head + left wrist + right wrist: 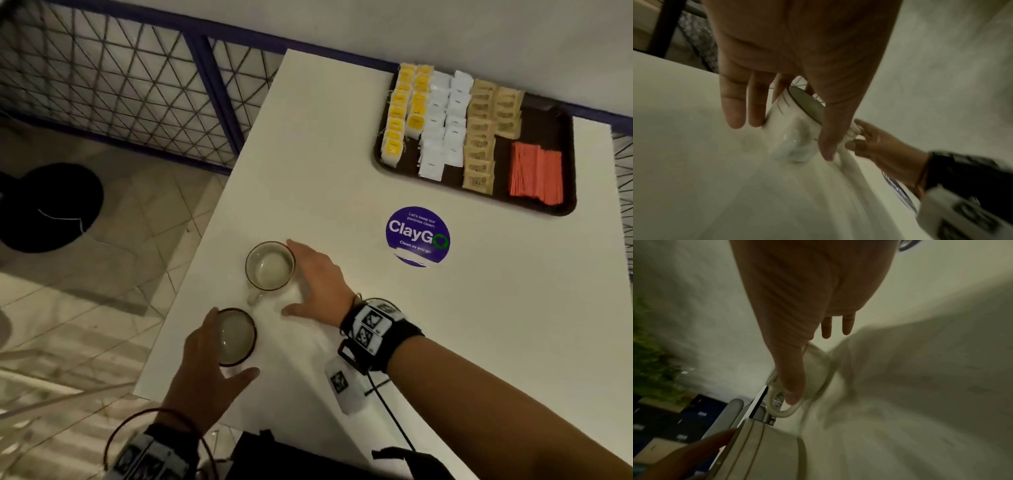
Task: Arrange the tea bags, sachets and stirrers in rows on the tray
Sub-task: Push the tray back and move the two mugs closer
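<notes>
On the white counter [342, 171], the brown tray [534, 144] at the far right holds rows of tea bags [407, 113], sachets [442, 123] and orange stirrers [536, 173]. Nearer, the left hand [205, 373] cups one mug [236, 337] with spread fingers; the right hand [317, 284] spreads against another mug [270, 267].

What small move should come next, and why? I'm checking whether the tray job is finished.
Probably draw both hands clear: the left hand and right hand flank two mugs, while the tray already holds tea bags, sachets and stirrers in rows.
</notes>
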Motion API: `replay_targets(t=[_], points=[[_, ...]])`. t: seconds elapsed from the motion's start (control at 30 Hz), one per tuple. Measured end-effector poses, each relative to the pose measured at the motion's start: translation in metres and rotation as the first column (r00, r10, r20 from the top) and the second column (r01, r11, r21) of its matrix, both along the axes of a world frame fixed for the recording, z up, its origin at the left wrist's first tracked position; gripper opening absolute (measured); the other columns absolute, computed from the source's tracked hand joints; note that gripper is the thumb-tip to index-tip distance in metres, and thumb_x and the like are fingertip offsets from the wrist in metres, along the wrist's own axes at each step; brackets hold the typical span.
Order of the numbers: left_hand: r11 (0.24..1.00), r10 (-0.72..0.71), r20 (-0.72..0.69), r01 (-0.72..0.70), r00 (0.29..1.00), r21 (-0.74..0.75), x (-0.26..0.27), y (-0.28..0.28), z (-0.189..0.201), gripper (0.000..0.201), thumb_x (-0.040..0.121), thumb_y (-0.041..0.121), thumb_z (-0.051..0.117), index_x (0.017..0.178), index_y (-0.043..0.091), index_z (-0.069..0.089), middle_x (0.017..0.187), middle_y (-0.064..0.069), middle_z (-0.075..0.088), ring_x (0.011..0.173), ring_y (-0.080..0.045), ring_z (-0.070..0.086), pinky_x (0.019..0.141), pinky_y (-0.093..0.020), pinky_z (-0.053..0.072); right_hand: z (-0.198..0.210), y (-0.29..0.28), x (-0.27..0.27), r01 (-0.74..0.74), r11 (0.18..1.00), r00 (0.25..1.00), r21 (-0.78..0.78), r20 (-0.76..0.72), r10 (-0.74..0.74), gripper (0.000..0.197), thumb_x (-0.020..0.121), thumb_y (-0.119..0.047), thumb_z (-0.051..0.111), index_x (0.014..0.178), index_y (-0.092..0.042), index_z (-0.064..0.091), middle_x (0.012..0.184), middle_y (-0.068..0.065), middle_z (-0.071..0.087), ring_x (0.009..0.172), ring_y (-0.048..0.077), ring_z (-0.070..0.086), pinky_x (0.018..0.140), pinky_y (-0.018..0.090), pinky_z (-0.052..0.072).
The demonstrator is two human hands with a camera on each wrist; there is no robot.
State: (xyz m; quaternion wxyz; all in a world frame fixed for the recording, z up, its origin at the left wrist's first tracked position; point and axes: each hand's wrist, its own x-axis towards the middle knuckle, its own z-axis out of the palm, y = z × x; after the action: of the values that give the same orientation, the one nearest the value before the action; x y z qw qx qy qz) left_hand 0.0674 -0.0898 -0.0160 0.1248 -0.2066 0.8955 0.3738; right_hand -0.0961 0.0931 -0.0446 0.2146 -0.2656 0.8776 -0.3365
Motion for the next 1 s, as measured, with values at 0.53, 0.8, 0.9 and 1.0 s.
replay_targets(t=[0.53,0.8,0.9,1.0], points=[[0.966,-0.259,-0.148,0.258,0.954,-0.029,-0.034,-0.027,-0.018,0.104,0.067,0.018,0.081,0.147,0.031,0.016,0.116,0.002,0.042,0.098,-0.007,0.042,0.077,-0.026,0.047,0.023,0.038,-0.01,-0.049,0.943,0.986,0.329,-0.135,0.098,0.098,0.066,-0.028,0.072,0.142,-0.043,0.011,0.147,-0.002,0.021,0.13,0.026,0.026,0.1,0.046,0.033],[0.984,0.063,0.16,-0.088,0.985,0.153,-0.025,-0.032,-0.016,0.042,0.067,0.029,0.082,0.091,0.014,0.05,0.089,-0.005,0.056,0.075,-0.02,0.058,0.062,-0.029,0.05,0.003,0.059,0.074,0.553,0.808,0.833,-0.202,0.143,-0.535,0.038,0.065,-0.044,0.066,0.098,-0.025,0.058,0.097,-0.003,0.053,0.089,0.005,0.05,0.077,0.012,0.037],[0.974,0.052,0.207,-0.096,0.977,0.206,-0.025,-0.034,-0.018,0.019,0.078,0.025,0.074,0.084,0.011,0.063,0.09,-0.009,0.057,0.07,-0.023,0.062,0.059,-0.033,0.054,-0.002,0.044,0.079,0.584,0.804,0.797,-0.113,0.265,-0.543,0.019,0.067,-0.052,0.069,0.065,-0.039,0.055,0.072,-0.004,0.046,0.075,0.005,0.045,0.067,0.009,0.035],[0.977,0.019,0.152,-0.05,0.988,0.208,-0.027,-0.037,-0.014,0.007,0.082,0.018,0.069,0.079,0.014,0.065,0.095,-0.005,0.057,0.069,-0.018,0.061,0.052,-0.02,0.051,-0.005,0.032,0.073,0.567,0.819,0.802,-0.091,0.286,-0.524,0.05,0.078,-0.042,0.066,0.051,-0.018,0.03,0.059,-0.003,0.031,0.063,0.007,0.034,0.058,0.018,0.029]])
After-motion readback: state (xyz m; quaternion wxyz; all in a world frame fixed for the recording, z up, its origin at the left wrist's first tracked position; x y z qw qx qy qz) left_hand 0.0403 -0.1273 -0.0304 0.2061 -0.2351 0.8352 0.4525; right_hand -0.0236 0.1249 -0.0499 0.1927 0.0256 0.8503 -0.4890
